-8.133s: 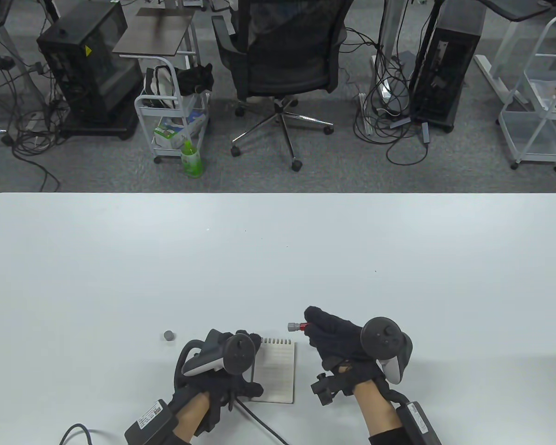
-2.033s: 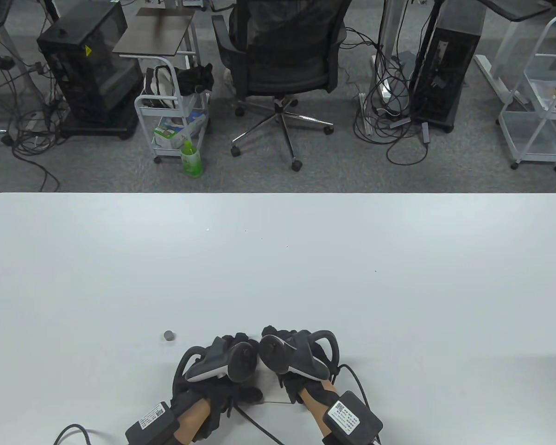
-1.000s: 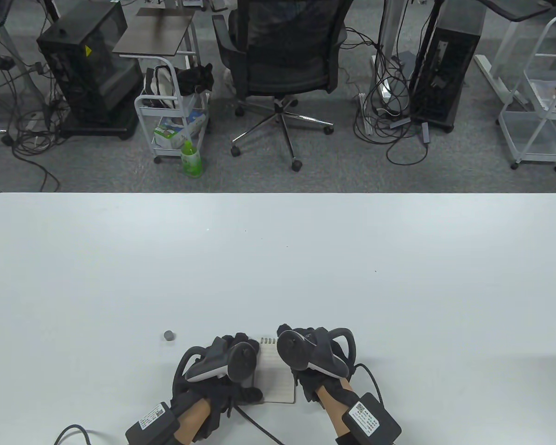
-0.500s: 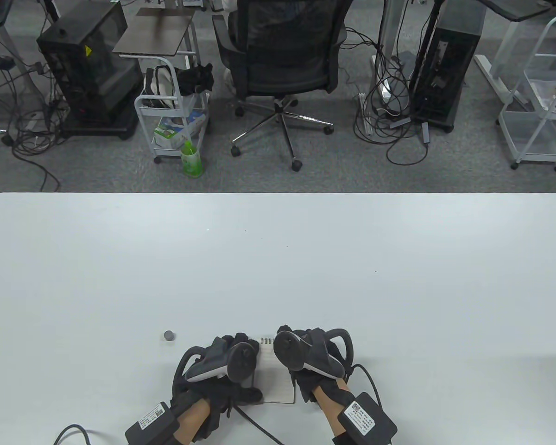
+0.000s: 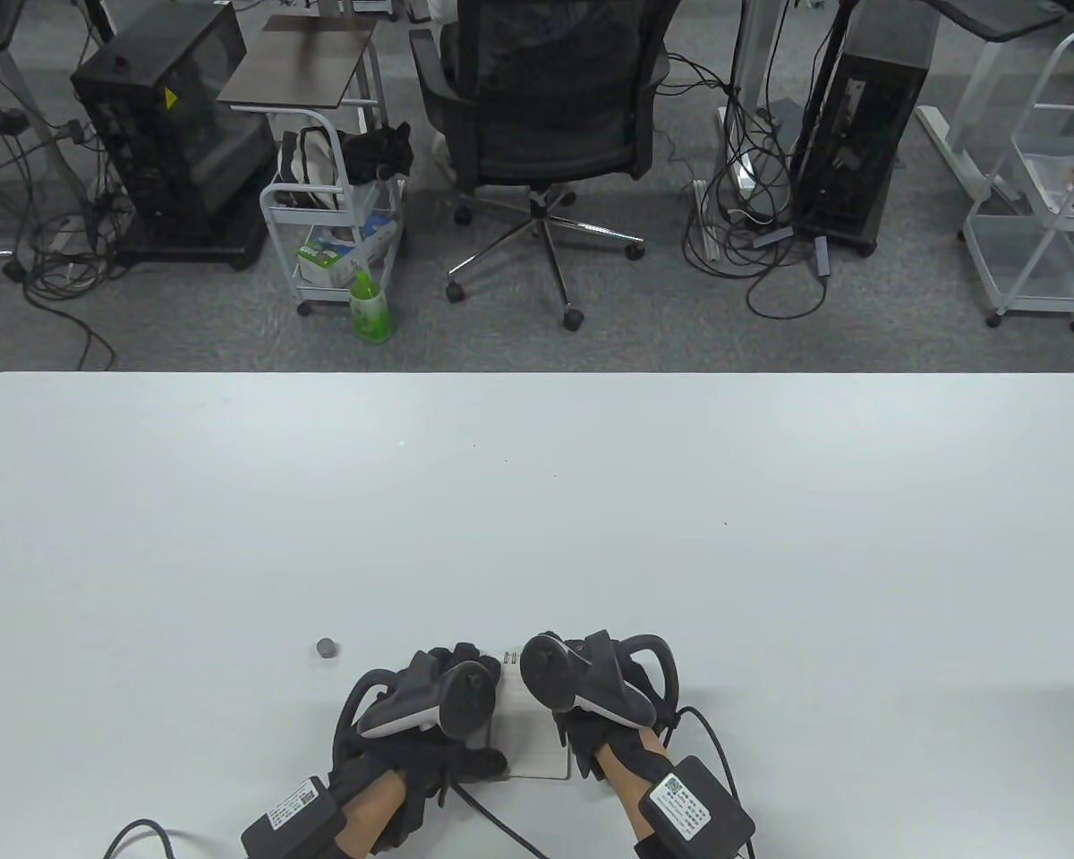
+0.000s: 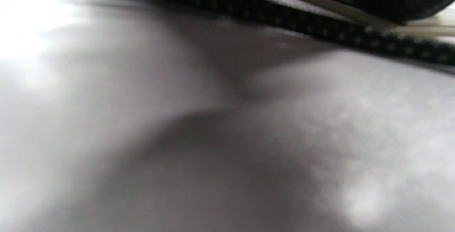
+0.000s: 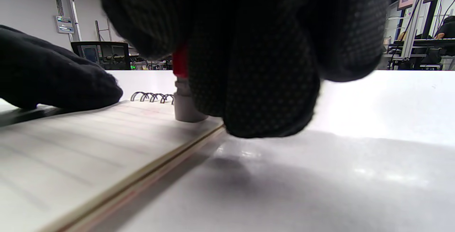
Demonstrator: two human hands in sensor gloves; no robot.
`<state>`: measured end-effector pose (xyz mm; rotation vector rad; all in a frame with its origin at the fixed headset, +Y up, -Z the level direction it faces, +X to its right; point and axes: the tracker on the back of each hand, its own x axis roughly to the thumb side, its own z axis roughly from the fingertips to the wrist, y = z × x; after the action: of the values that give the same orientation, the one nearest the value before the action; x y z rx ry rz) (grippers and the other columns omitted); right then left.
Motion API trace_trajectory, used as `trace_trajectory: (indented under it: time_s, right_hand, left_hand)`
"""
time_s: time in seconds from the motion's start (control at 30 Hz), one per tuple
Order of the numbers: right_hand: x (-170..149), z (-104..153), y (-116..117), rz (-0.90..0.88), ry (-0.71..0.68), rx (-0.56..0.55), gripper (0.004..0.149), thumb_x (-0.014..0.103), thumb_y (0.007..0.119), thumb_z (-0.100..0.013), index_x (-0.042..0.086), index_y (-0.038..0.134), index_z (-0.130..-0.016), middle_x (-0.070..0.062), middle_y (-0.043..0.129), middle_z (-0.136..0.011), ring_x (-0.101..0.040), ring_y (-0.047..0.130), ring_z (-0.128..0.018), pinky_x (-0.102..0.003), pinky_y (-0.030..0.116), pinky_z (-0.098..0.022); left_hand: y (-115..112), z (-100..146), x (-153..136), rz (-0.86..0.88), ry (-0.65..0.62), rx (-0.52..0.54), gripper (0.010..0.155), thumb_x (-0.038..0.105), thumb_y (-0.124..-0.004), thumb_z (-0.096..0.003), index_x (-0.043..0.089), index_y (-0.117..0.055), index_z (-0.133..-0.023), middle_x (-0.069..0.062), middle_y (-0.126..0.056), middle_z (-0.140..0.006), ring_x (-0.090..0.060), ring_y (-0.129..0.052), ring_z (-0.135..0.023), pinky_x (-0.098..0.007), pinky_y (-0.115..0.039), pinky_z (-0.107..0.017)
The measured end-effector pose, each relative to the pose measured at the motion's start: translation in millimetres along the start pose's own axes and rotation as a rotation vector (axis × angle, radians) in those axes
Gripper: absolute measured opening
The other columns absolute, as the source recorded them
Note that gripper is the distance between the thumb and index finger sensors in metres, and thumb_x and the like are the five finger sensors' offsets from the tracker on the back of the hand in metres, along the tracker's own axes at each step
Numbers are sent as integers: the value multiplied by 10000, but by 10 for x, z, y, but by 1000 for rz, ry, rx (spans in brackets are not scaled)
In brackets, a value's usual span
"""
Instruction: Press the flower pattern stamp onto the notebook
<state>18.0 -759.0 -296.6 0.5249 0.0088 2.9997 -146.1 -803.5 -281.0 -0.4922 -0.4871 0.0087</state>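
A small spiral notebook [image 5: 537,747] lies open on the white table near its front edge, lined page up; it also shows in the right wrist view [image 7: 71,146]. My right hand [image 5: 591,689] grips a red and grey stamp [image 7: 183,98] upright, its grey end down on the page near the spiral rings [image 7: 153,96]. My left hand [image 5: 438,707] rests on the notebook's left side, its fingers [image 7: 53,79] flat on the page. In the table view the hands and trackers hide the stamp. The left wrist view is blurred; it shows only the table and a cable.
A small grey stamp cap [image 5: 326,647] lies on the table [image 5: 537,501] left of my left hand. Cables trail from both wrists over the front edge. An office chair [image 5: 546,116] and carts stand on the floor beyond the far edge.
My right hand has shifted a little to the left and toward the spiral edge over the last second, with the stamp in it. My left hand has stayed on the notebook.
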Motion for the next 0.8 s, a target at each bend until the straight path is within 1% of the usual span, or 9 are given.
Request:
trace_trajectory:
  time_s: [0.4,0.57,0.73,0.8]
  right_hand:
    - [-7,11,24,-28,25,-7,450,279,835,-405,164,844,-839,-191,974,-594,-292,1098,-395,-507,861,-447]
    - [40,24,7,32,12,-10,453,291,836,-406,175,841,-844,-177,979,-602,-285,1101,-405,-506,858,-451]
    - [23,20,8,20,15,-15,456,294,834,-407,175,839,-847,-170,979,-608,-290,1096,-410,-512,850,-452]
    - [17,23,-25,17,10,-23,455,297,836,-406,180,844,-845,-165,980,-610,-290,1096,-413,-513,849,-454]
  left_hand:
    - [-3,2,1,-1,0,-1,1017,675,-650,-298,167,-230,-1072,-147,-161,-1121,-436,-216,-1014,-617,-327,-695]
    - [-7,4,1,0,0,-2,1017,676,-649,-299,169,-228,-1073,-145,-159,-1122,-434,-213,-1015,-616,-324,-696]
    - [-7,4,0,0,1,-2,1016,676,-649,-299,170,-229,-1073,-144,-159,-1122,-433,-212,-1015,-616,-324,-696]
    - [-8,4,0,0,1,-2,1016,676,-649,-298,170,-229,-1073,-144,-158,-1121,-433,-212,-1015,-616,-324,-696]
